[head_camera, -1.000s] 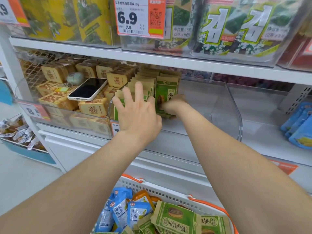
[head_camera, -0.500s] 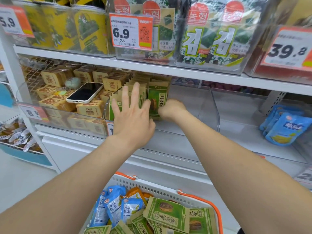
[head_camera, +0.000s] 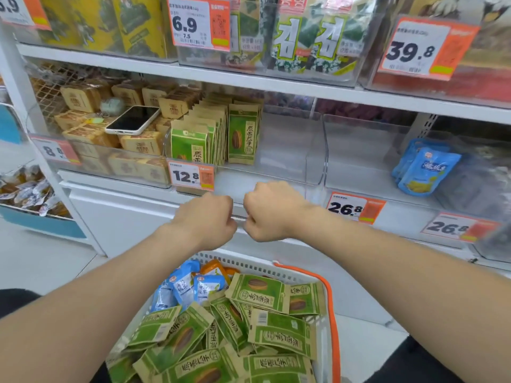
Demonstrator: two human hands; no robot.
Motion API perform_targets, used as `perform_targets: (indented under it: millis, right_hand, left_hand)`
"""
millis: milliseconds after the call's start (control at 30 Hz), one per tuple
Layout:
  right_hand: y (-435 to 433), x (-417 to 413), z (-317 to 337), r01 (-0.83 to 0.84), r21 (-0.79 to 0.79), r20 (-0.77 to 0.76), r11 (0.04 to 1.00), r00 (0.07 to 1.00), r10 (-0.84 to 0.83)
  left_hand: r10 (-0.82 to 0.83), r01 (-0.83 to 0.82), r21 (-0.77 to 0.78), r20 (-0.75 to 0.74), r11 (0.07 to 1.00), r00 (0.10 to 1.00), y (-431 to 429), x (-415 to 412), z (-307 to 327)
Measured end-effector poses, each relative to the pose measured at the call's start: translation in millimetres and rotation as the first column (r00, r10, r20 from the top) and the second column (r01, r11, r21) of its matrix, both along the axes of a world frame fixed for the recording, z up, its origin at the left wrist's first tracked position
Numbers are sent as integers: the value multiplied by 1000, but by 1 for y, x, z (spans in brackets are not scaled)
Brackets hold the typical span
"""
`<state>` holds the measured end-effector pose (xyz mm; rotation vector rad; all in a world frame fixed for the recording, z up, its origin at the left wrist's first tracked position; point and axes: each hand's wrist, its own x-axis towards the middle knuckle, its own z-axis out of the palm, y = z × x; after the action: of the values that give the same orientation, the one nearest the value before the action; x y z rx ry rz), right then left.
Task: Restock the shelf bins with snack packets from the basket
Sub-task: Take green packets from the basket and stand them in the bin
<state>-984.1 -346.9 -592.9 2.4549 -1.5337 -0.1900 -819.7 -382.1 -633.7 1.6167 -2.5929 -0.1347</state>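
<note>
Green sunflower-seed packets [head_camera: 279, 331] lie piled in the white basket [head_camera: 322, 324] with orange handles at the bottom, beside a few blue packets [head_camera: 184, 286]. More green packets [head_camera: 203, 136] stand in rows at the left of a clear shelf bin [head_camera: 293, 150]; its right part is bare. My left hand [head_camera: 206, 219] and my right hand [head_camera: 272, 211] hover side by side in front of the shelf edge, below that bin and above the basket. Both show curled fingers and hold nothing.
A phone [head_camera: 132, 120] lies on tan packets [head_camera: 83, 128] in the left bin. Blue packets [head_camera: 423, 170] stand in the right bin. Price tags 12.8 [head_camera: 190, 175] and 26.8 [head_camera: 355, 208] hang on the shelf front. Seaweed packs [head_camera: 312, 37] fill the shelf above.
Both hands have pulled back out of the bin and dropped below the shelf edge. The green packet my right hand was placing now stands in the row.
</note>
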Motion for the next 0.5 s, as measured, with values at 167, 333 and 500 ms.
perform_targets:
  millis: [167,333,500]
  right_hand:
    - [17,-13,-59,135,449,-239,883,971,-26]
    - [33,-21,-109,158,607,-330,779,942,66]
    - [53,-22,-162,198,722,-326,663,942,74]
  left_hand:
    - [-347,262,461,108,848,932,30,-9,-23]
    - [-385,242,481,222,843,896,38,-17,-42]
    - [-443,252,518,285,817,850,46,-28,-46]
